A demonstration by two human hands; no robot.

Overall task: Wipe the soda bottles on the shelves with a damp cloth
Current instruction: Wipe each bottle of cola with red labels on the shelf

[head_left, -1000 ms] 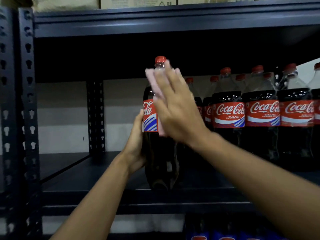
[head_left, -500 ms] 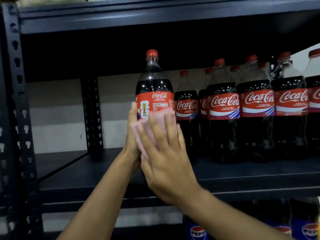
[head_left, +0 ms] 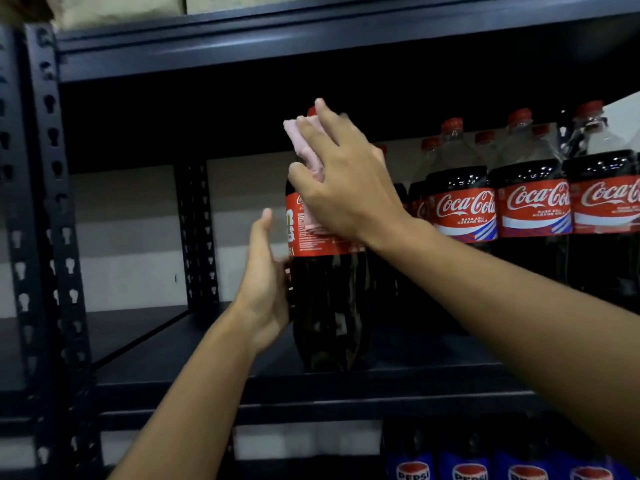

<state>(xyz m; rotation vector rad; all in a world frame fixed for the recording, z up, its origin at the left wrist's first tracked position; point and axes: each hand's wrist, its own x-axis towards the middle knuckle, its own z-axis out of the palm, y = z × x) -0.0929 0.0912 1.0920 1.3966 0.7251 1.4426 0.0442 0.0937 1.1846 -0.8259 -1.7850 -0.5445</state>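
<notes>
A large cola bottle (head_left: pixel 329 299) with a red label stands at the front edge of the dark metal shelf (head_left: pixel 207 386). My left hand (head_left: pixel 263 285) grips its lower left side, thumb up, with the fingers hidden behind the bottle. My right hand (head_left: pixel 349 181) holds a pink cloth (head_left: pixel 298 136) against the bottle's neck and shoulder. Its fingers and thumb curve over the cloth, and they hide most of the red cap. A row of Coca-Cola bottles (head_left: pixel 533 209) stands to the right on the same shelf.
A perforated steel upright (head_left: pixel 52 202) runs down the left side, and the shelf above hangs low over the bottle caps. Cardboard boxes (head_left: pixel 121 8) sit on that upper shelf. Pepsi bottles (head_left: pixel 467 469) fill the shelf below at the right.
My right hand with the cloth has slid up from the bottle's lower body to its neck. The label now faces differently, so the bottle has turned. My left hand sits lower on the bottle.
</notes>
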